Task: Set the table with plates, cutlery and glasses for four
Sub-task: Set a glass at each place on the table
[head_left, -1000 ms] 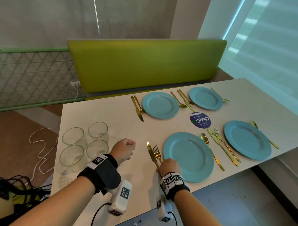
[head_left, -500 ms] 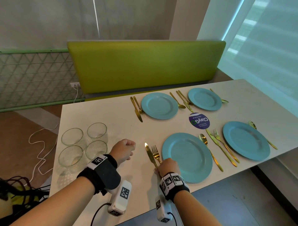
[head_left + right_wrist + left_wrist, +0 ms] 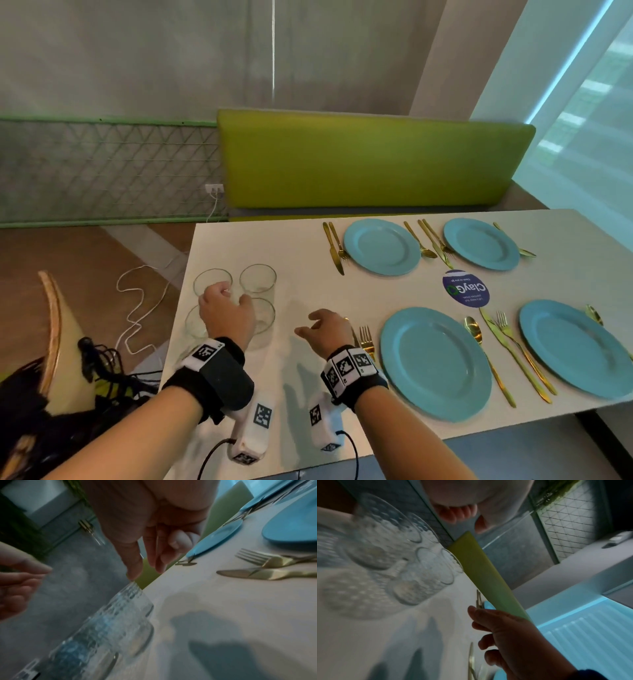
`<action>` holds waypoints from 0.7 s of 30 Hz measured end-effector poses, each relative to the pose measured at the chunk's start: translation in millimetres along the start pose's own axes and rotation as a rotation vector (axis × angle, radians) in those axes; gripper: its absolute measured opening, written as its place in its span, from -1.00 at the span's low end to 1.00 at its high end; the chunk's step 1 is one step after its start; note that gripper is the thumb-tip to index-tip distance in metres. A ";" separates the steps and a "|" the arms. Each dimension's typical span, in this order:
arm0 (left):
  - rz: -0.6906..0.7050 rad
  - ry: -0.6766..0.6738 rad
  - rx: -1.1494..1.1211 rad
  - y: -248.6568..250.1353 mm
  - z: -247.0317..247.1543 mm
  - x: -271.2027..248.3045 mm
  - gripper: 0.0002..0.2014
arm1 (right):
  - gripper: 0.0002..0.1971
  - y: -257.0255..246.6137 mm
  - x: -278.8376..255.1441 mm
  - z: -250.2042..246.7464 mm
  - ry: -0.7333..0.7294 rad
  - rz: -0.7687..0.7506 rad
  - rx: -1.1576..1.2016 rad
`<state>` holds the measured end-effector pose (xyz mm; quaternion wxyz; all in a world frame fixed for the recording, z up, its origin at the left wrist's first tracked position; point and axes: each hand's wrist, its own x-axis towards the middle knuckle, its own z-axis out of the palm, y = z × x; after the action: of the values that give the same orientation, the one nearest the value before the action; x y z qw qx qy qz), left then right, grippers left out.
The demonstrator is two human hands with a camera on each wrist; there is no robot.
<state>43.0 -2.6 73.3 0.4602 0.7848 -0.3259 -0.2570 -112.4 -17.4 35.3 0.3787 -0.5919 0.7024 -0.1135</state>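
Note:
Several clear glasses (image 3: pixel 257 278) stand grouped at the left end of the white table (image 3: pixel 308 267). My left hand (image 3: pixel 233 296) hovers just over them with fingers loosely spread, holding nothing; the left wrist view shows its fingers (image 3: pixel 457 513) apart from the glasses (image 3: pixel 423 573). To their right, my right hand (image 3: pixel 308 323) is empty, its fingers (image 3: pixel 135 566) pointing down close above a glass rim (image 3: pixel 132 586). Several blue plates (image 3: pixel 435 363) lie with gold cutlery beside them. A gold fork (image 3: pixel 366 337) and knife (image 3: pixel 257 573) lie left of the near plate.
A round blue sticker (image 3: pixel 466 287) lies on the table between the plates. A green bench back (image 3: pixel 370 161) runs behind the table. A white cable (image 3: pixel 137 308) and a dark bundle of wires (image 3: pixel 102 377) lie on the floor left of the table's edge.
My right hand has let go of the knife and fork and moved left. My left hand has uncurled from a fist and moved forward and left over the glasses. The view has turned left.

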 end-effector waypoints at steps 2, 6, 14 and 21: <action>-0.079 0.117 0.029 -12.1 -12.0 8.2 -0.49 | -0.27 -9.0 3.6 17.1 -0.088 0.010 0.019; -0.185 0.209 0.073 -39.9 -24.0 16.6 -0.24 | 0.06 -20.3 11.9 44.3 -0.136 -0.018 -0.084; -0.353 0.015 -0.027 -103.1 -13.1 17.8 0.15 | 0.11 -31.6 30.2 78.9 -0.102 -0.079 -0.050; -0.301 -0.106 -0.022 -114.6 -8.4 47.8 0.12 | 0.05 -30.4 42.9 83.6 -0.109 -0.133 0.075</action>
<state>111.7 7.9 -29.9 0.4073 0.8051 -0.2254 -0.3676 -34.6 -40.9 -20.7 0.4298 -0.6278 0.6354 -0.1321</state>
